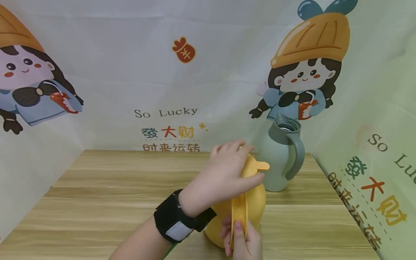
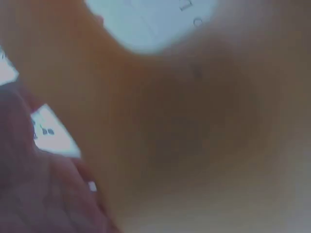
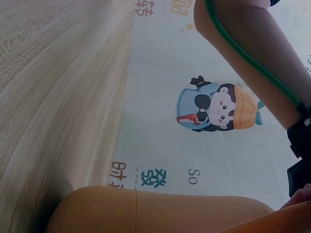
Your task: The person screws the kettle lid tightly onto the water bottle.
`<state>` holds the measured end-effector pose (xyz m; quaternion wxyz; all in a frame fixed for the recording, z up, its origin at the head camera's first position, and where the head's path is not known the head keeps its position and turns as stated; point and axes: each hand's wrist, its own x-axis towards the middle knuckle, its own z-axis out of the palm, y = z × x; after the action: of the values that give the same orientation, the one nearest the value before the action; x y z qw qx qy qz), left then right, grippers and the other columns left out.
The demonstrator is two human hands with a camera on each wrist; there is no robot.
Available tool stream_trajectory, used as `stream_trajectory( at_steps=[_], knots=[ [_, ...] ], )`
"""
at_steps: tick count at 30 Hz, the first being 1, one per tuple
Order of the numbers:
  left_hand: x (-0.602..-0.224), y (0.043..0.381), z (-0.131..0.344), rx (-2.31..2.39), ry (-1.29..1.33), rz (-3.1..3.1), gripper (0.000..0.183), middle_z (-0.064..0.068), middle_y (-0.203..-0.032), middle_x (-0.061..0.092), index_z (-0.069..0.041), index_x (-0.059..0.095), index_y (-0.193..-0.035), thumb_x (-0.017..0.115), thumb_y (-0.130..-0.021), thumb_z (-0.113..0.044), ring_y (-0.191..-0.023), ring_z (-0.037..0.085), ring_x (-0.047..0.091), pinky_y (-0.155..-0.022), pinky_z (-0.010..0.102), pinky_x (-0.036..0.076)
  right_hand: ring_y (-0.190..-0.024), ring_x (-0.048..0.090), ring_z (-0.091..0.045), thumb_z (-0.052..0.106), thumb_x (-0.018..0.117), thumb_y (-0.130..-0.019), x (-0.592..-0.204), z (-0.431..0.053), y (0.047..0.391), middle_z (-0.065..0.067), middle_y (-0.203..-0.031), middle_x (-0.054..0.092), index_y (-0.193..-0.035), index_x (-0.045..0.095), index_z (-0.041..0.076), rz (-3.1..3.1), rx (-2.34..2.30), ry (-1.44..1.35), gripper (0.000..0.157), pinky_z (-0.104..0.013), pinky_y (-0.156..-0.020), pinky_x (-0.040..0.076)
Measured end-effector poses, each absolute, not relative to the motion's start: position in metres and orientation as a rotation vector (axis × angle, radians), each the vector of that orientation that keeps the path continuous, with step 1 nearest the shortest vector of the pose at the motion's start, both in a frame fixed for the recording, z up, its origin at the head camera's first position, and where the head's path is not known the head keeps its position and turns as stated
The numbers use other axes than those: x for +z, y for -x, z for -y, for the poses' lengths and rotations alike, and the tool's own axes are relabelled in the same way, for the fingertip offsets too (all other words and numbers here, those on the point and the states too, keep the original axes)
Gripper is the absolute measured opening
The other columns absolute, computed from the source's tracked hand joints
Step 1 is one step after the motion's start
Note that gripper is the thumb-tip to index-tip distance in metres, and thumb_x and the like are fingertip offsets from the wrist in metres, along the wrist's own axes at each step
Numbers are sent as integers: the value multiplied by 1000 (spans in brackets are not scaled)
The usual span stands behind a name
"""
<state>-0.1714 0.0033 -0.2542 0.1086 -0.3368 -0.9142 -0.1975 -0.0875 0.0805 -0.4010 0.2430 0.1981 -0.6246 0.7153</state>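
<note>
A yellow thermos jug stands on the wooden table in the head view, its handle facing me. My left hand grips round its top, thumb on the near side; the fingertips are partly hidden. A small orange tab sticks out to the right beside that hand. Lower down, my right hand holds the handle, thumb over its outer face. The blurred yellow body of the jug fills most of the left wrist view. In the right wrist view the jug's side lies along the bottom.
Just behind the yellow jug, to the right, stands a grey-green jug with an open top and a curved handle. The wooden table reaches back to printed white sheets, which rise behind and at both sides.
</note>
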Motion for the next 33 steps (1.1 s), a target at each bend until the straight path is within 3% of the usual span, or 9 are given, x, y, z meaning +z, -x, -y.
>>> stream_trajectory(
  at_steps=[9,16,33],
  knots=[
    [-259,166,-21,-527,842,2781,64,9,-129,40,-9,43,-132,49,-85,-52,-120,26,32,-97,47,22,-32,39,-15,-10,22,-96,-400,-82,89,-12,-64,50,-88,52,-6,1686,1917,-626,31,-24,-26,31],
    [-262,170,-17,-479,892,2707,54,2,-113,46,-12,54,-122,52,-85,-51,-108,20,39,-92,41,26,-33,39,-13,-13,22,-95,-404,-82,92,-14,-64,49,-92,53,-6,1663,1916,-654,31,-21,-27,32],
    [-274,181,-12,-512,995,2506,47,-8,-102,50,-20,60,-105,58,-77,-57,-95,11,44,-86,36,32,-33,37,-14,-14,23,-94,-403,-79,90,-14,-63,48,-91,53,-7,1667,1966,-563,31,-25,-27,31]
  ],
)
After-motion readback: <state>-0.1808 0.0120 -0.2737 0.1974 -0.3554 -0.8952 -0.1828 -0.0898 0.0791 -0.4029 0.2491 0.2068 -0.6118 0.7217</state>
